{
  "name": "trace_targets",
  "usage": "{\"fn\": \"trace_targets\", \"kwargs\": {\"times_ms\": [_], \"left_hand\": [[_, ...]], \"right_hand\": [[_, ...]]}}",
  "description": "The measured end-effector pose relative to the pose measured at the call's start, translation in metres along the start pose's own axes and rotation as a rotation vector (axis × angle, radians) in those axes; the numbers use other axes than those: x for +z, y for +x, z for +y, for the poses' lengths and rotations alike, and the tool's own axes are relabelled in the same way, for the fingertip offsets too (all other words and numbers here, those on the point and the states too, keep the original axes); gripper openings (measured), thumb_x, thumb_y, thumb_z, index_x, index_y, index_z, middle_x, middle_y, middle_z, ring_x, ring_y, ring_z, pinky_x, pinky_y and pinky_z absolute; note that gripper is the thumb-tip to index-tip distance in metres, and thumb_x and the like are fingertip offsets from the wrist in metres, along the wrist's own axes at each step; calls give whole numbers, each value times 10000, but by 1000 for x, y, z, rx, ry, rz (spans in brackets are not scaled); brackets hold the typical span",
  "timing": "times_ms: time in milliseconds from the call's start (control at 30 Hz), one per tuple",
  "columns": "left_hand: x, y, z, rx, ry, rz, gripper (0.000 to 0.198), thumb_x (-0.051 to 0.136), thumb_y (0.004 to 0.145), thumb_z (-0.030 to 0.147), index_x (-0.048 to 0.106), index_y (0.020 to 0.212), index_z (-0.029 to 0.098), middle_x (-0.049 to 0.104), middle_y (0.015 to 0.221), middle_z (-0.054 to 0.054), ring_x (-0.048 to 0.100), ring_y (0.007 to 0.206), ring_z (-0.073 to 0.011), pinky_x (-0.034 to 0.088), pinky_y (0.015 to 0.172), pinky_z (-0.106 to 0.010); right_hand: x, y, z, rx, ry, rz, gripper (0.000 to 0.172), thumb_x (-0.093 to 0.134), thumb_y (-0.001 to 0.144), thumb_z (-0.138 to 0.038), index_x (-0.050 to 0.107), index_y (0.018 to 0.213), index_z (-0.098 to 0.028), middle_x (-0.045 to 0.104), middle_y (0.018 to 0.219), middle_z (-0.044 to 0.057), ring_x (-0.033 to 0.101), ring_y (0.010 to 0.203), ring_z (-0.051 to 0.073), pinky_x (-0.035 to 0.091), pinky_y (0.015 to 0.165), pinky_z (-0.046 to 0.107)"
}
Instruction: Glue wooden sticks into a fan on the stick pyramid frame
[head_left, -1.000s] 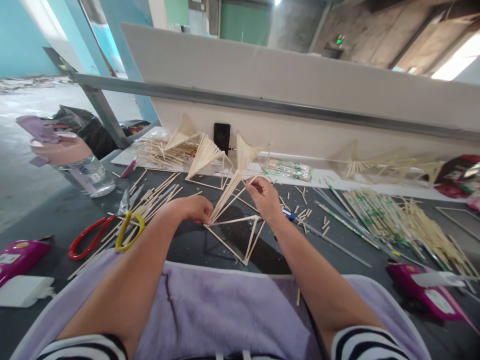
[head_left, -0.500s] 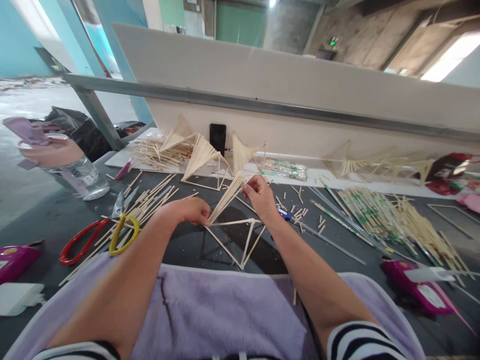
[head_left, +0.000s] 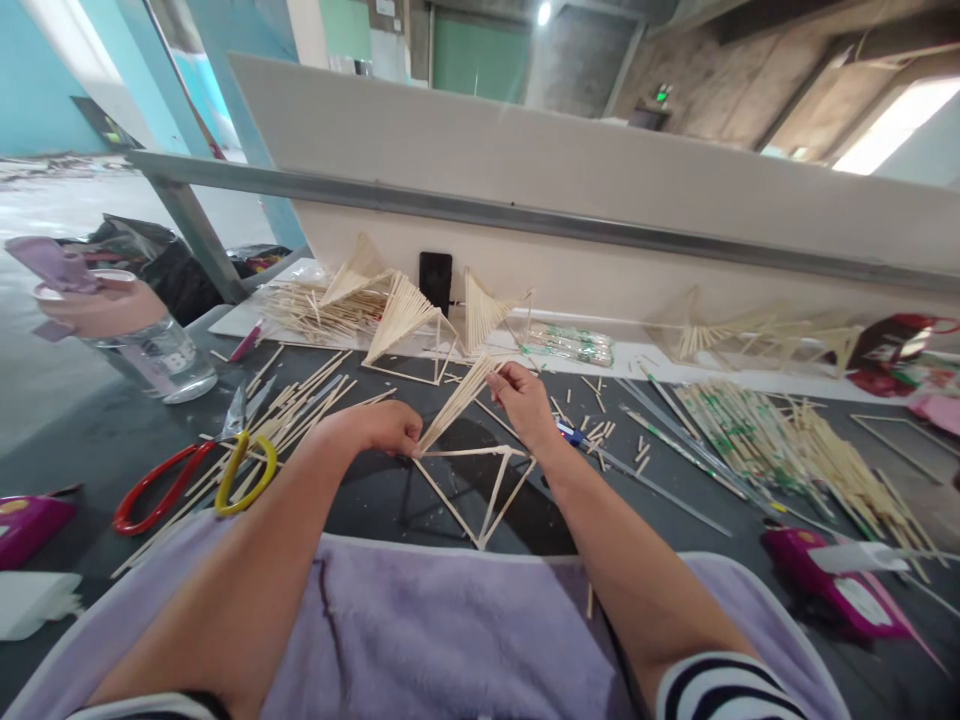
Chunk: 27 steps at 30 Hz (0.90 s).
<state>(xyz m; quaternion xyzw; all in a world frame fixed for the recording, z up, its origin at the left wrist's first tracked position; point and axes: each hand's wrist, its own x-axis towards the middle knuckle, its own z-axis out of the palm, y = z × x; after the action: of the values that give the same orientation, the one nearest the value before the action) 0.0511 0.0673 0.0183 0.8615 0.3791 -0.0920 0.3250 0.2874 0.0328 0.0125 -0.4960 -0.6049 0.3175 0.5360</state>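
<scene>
In the middle of the dark table stands a wooden stick frame (head_left: 495,490) of joined triangles, with a fan of thin sticks (head_left: 459,402) rising from its left corner. My left hand (head_left: 394,430) pinches the low end of the fan where it meets the frame. My right hand (head_left: 521,395) is closed at the fan's upper end, fingertips together on a stick there. Which single stick each hand grips is partly hidden by the fingers. Behind the hands, a similar stick model (head_left: 405,325) with a ribbed fan rests on the table.
Scissors (head_left: 195,480) with red and yellow handles lie left among loose sticks (head_left: 300,410). A water bottle (head_left: 142,335) stands far left. Magenta tools lie left (head_left: 34,525) and right (head_left: 836,580). Wrapped stick bundles (head_left: 739,430) are at right; a black phone (head_left: 435,280) leans behind.
Both hands keep nearly the same hold. The view has shifted slightly, and the frame's near corner appears a little lower.
</scene>
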Motion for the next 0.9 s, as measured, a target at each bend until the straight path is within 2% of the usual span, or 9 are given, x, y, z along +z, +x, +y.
{"fn": "trace_targets", "kwargs": {"times_ms": [267, 467, 567, 733, 900], "left_hand": [[-1, -1, -6, 16, -26, 20, 189, 615, 653, 350, 630, 702, 168, 586, 604, 23, 521, 577, -109, 346, 536, -203], [-10, -12, 3, -10, -46, 48, 100, 569, 673, 228, 629, 686, 149, 571, 587, 17, 495, 552, -97, 335, 514, -188], [-11, -13, 7, 22, -32, 51, 94, 574, 672, 205, 639, 705, 146, 572, 595, 15, 509, 565, -101, 334, 511, -186], [-8, -8, 6, 61, -41, 59, 110, 603, 655, 223, 662, 718, 155, 594, 604, 19, 525, 599, -106, 331, 526, -186], [-3, -3, 0, 72, -7, 83, 183, 643, 636, 335, 665, 718, 173, 599, 610, 20, 517, 593, -113, 317, 514, -199]], "right_hand": [[-3, -3, 2, -5, -38, -16, 285, 564, 778, -460, 503, 672, -203, 456, 502, -57, 372, 437, 88, 283, 439, 225], [-4, -3, 2, 10, 20, -24, 267, 590, 768, -445, 509, 689, -203, 465, 501, -60, 383, 428, 87, 303, 438, 226], [-4, -3, 2, 11, 38, -33, 253, 603, 765, -426, 514, 687, -202, 471, 509, -57, 383, 432, 88, 303, 434, 227], [-5, -5, 2, 0, 28, -18, 240, 608, 764, -411, 520, 687, -202, 476, 519, -54, 386, 437, 90, 296, 429, 229], [-5, -5, 4, -5, 10, -17, 239, 598, 764, -425, 536, 699, -203, 486, 529, -47, 387, 439, 93, 294, 430, 230]]}}
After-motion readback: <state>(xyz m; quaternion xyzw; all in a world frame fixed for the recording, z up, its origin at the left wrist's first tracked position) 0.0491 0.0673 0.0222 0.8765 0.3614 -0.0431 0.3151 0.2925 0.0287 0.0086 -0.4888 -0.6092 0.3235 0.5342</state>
